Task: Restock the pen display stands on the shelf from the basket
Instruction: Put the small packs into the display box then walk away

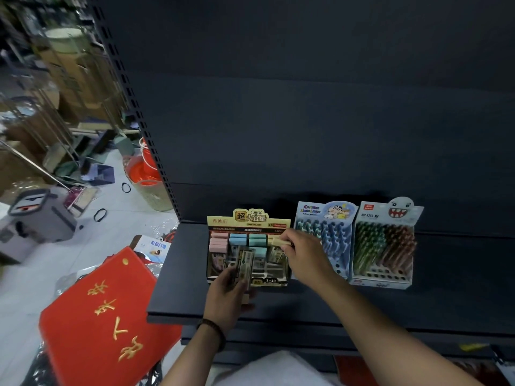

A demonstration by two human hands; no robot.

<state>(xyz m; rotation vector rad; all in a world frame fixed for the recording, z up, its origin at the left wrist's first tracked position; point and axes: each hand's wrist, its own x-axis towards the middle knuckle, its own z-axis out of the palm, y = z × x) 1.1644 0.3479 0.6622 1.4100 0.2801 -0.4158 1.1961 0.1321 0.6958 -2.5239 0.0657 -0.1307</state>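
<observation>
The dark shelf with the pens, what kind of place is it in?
Probably a stationery shop being stocked: a slotted metal shelf holds three display stands of pens, and cardboard boxes pile up on the left.

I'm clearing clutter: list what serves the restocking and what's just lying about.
Job: left hand, bundle of packs, right hand, cream pack, yellow-topped display box, Crayon Shin-chan pen stand, ghost-topped pen stand, shelf.
Lying about: red mat, orange bucket, grey case.

Red mat (pixel 103 310) and grey case (pixel 36 218)
</observation>
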